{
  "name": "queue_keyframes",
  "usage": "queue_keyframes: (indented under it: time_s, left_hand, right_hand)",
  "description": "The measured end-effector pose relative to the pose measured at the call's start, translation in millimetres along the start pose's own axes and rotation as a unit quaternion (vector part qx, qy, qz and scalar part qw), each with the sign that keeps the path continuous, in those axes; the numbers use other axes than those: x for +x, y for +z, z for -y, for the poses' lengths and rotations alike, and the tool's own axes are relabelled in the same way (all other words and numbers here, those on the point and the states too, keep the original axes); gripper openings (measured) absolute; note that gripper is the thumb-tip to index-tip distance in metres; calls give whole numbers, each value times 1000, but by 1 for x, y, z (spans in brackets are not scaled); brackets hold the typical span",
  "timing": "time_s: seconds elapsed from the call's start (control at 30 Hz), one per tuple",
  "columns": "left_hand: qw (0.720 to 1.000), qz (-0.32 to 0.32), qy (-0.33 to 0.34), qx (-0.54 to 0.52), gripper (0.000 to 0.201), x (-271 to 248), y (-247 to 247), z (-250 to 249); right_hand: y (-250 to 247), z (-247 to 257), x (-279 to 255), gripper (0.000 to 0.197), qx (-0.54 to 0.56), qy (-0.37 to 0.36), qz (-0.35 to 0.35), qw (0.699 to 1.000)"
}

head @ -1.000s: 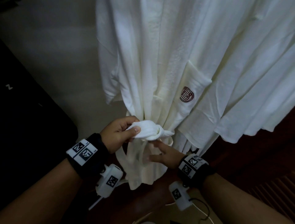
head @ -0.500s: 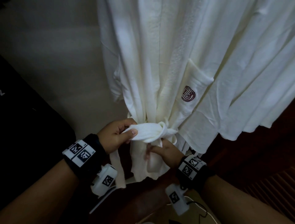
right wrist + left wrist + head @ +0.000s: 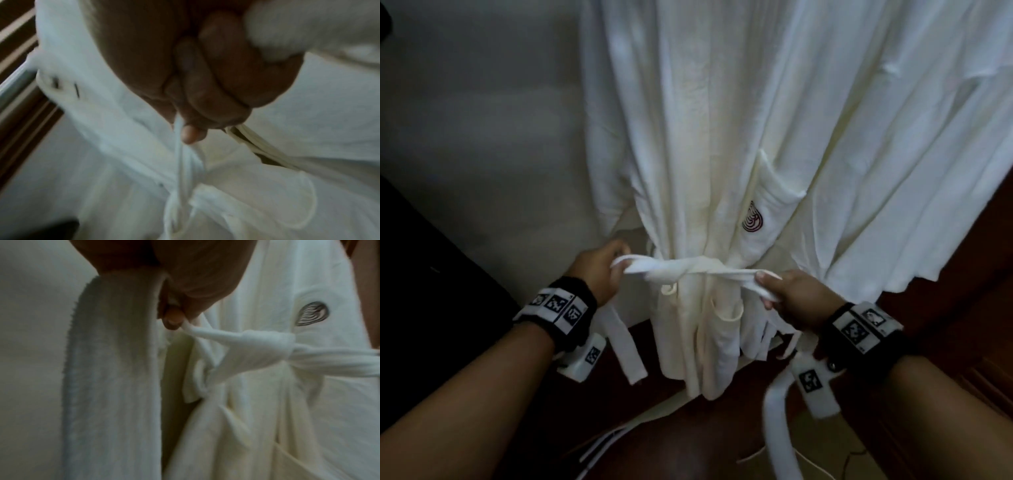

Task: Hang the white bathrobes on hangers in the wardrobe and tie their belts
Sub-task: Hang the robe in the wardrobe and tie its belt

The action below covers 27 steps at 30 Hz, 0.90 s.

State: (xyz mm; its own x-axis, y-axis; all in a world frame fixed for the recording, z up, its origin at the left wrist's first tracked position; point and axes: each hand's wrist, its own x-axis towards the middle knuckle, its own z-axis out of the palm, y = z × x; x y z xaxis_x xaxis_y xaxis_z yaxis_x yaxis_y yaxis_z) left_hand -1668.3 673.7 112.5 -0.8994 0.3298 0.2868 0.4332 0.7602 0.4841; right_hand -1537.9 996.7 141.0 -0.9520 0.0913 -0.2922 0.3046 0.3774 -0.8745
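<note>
with the left hand [image 3: 599,270] and right hand [image 3: 796,296] each clamped on a belt [image 3: 688,270] end, knot between them, pulling evenly outward would likely cinch the hanging bathrobe [image 3: 705,137] neatly.

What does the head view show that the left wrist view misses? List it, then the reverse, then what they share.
Only the head view: the right hand gripping its end of the belt, both wristbands, a second bathrobe hanging at the right, and the loose belt tail hanging below the left hand.

Only the left wrist view: the left hand's fingertips close up, pinching the belt, and the belt's terry nap.

Both: the knot pulled across the front bathrobe and the dark red emblem on its pocket.
</note>
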Motion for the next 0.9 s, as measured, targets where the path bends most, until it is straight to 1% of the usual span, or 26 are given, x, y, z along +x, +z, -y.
queue_keyframes:
  time_s: [0.07, 0.13, 0.17, 0.2, 0.23, 0.27, 0.3, 0.37, 0.4, 0.43, 0.47, 0.5, 0.53, 0.57, 0.6, 0.63, 0.67, 0.7, 0.73, 0.8, 0.83, 0.9]
  left_hand:
    - [997, 9, -49, 63, 13, 15, -14, 14]
    - [987, 27, -122, 96, 11, 25, -27, 32]
    - [984, 30, -144, 102, 10, 26, -29, 38]
    - [982, 31, -154, 107, 10, 26, -27, 43]
    - [981, 33, -155, 109, 10, 25, -21, 48]
    - [981, 40, -155, 108, 11, 24, -12, 51]
    - [981, 53, -154, 108, 13, 22, -1, 53]
    - [977, 87, -162, 105, 18, 18, 21, 54]
    - [974, 109, -164, 110, 18, 17, 29, 51]
    - [970, 136, -160, 121, 18, 16, 34, 46]
    - [968, 156, -151, 128, 18, 18, 36, 40]
    - [969, 162, -143, 122, 20, 21, 35, 31]
    - [975, 151, -125, 102, 22, 28, 31, 22]
    - [983, 133, -106, 62, 20, 36, 25, 10]
    - [989, 114, -89, 14, 16, 46, 16, -2]
    - [994, 87, -61, -23, 19, 57, 6, -12]
    - [997, 61, -20, -40, 28, 69, -5, -24]
    - [998, 41, 13, -51, 33, 80, -16, -38]
    - [997, 22, 38, -65, 30, 88, -28, -55]
    - [992, -52, 101, -62, 12, 111, -61, -91]
    - [986, -92, 127, -53, 5, 122, -76, -107]
    - [966, -178, 182, -36, 16, 151, -117, -136]
  right_hand:
    - [-23, -1, -3, 50, 62, 38, 0, 997]
    - [-52, -7, -10, 46, 89, 72, -2, 993]
    - [-64, -13, -13, 46, 59, 86, -19, 994]
    - [-72, -23, -14, 47, -13, 95, -45, 994]
    - [-76, -34, -14, 48, -107, 103, -60, 987]
    - [-75, -45, -11, 47, -193, 112, -67, 973]
    - [-69, -55, -9, 46, -258, 119, -54, 957]
    - [-50, -73, -5, 47, -378, 114, 17, 919]
    - [-41, -78, -5, 47, -424, 107, 42, 898]
    - [-33, -81, -2, 41, -447, 99, 40, 888]
    - [-26, -81, 1, 33, -452, 90, 26, 887]
    - [-21, -78, 6, 29, -434, 86, 1, 897]
    - [-17, -69, 10, 27, -400, 77, -31, 913]
    - [-14, -55, 14, 25, -353, 55, -68, 931]
    - [-14, -36, 18, 23, -314, 11, -99, 944]
    - [-14, -12, 19, 21, -302, -47, -119, 945]
    - [-16, 13, 20, 19, -297, -110, -138, 938]
    - [-18, 40, 20, 17, -290, -170, -156, 929]
    - [-19, 64, 17, 18, -280, -220, -171, 919]
    - [-33, 119, 13, 21, -258, -308, -222, 888]
    - [-39, 143, 10, 21, -248, -350, -253, 867]
    - [-61, 197, 5, 28, -260, -430, -341, 795]
